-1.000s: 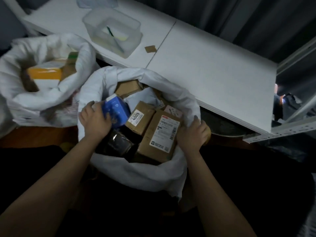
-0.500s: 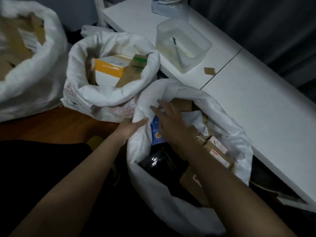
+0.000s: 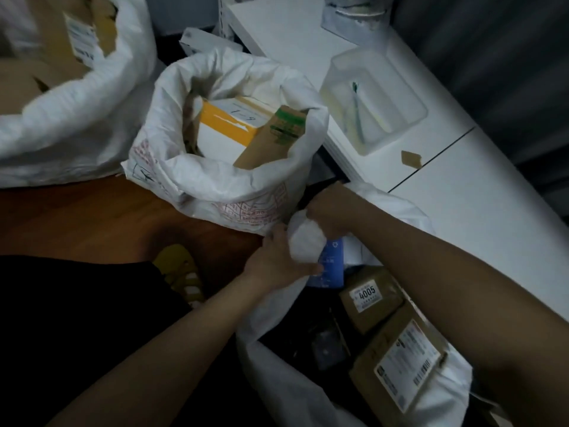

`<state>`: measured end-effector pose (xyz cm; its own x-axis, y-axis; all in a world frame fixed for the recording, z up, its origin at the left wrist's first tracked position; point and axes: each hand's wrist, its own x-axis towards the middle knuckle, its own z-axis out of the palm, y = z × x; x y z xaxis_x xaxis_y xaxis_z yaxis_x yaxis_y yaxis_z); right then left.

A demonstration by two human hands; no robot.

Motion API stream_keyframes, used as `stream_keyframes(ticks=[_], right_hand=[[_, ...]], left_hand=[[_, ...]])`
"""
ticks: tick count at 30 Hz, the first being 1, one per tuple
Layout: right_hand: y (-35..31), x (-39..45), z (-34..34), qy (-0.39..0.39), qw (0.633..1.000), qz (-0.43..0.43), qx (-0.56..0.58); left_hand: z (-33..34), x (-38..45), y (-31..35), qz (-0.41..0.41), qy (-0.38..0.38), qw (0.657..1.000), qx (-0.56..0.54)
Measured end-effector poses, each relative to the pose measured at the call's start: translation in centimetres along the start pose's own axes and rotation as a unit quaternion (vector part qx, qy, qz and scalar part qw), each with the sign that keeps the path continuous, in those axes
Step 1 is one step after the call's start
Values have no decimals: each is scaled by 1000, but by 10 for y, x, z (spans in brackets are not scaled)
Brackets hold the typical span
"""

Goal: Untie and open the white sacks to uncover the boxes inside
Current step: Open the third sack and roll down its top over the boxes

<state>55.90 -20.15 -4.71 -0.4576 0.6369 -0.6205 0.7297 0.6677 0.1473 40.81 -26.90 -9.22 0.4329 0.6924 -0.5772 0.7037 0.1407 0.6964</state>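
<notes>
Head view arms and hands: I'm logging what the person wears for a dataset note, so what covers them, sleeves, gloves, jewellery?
Both forearms are bare from the bottom edge of the picture to the wrists; no sleeve shows. The left hand and the right hand wear no gloves. No watch, bracelet or ring can be seen, though the light is dim and the fingers are partly hidden by white sack cloth.

We have one view only, worn on the head, looking steeply down and forward from close above the nearest white sack (image 3: 277, 349). Both forearms enter from the lower edge toward that sack. Beyond it stand two more sacks; to its right runs the white table (image 3: 462, 192). Wide-angle lens bends the edges.
</notes>
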Motion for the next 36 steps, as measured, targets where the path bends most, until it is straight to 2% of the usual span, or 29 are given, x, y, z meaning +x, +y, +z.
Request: stream_keyframes(ticks=[1,2,3,4,5,7,8,9,11,12,14,17,19,21,24,26,28,31,33,34,35,36], right_hand=[[0,8,-1,-129,990,49,33],[2,13,-4,-215,969,90,80],[7,18,-3,-231,960,102,122],[11,18,-6,-215,961,96,147],[17,13,-7,-180,965,91,166],[32,-2,-5,-100,977,83,170],[37,-9,-2,-86,978,84,169],[41,-14,2,-82,975,96,182],[43,-12,10,-93,955,146,241],[42,-7,14,-89,946,165,265],[41,7,23,-82,931,172,311],[48,21,24,-131,909,158,361],[60,15,23,-145,890,128,413],[71,-3,20,-84,881,113,451],[77,-26,34,22,847,152,508],[69,-33,43,74,825,185,529],[65,-30,50,91,811,229,530],[67,-21,57,60,820,290,490],[67,-15,53,18,819,333,468],[64,-13,50,0,844,349,407],[60,-11,45,14,884,351,307],[54,-9,43,83,913,332,221]], left_hand=[[8,0,4,9,55,991,125],[12,0,6,34,94,977,190],[11,3,5,71,108,976,173],[4,10,0,95,87,988,86],[-8,14,-5,86,37,995,-42],[-35,18,-22,36,-80,964,-250],[-45,20,-31,14,-123,944,-305],[-51,23,-35,2,-154,936,-316],[-52,30,-30,23,-154,966,-207],[-46,34,-24,46,-127,984,-120],[-25,31,0,49,-42,998,20],[9,25,14,33,74,992,99],[12,37,5,85,134,987,30],[4,51,-5,89,147,978,-119],[-9,61,1,30,72,945,-316],[-12,71,11,-24,27,934,-354],[-11,78,16,-47,30,949,-309],[2,66,11,17,65,995,-71],[15,52,0,66,112,990,51],[18,50,-5,106,133,984,59],[18,50,-9,133,135,981,28],[14,50,-9,142,126,981,-32]])
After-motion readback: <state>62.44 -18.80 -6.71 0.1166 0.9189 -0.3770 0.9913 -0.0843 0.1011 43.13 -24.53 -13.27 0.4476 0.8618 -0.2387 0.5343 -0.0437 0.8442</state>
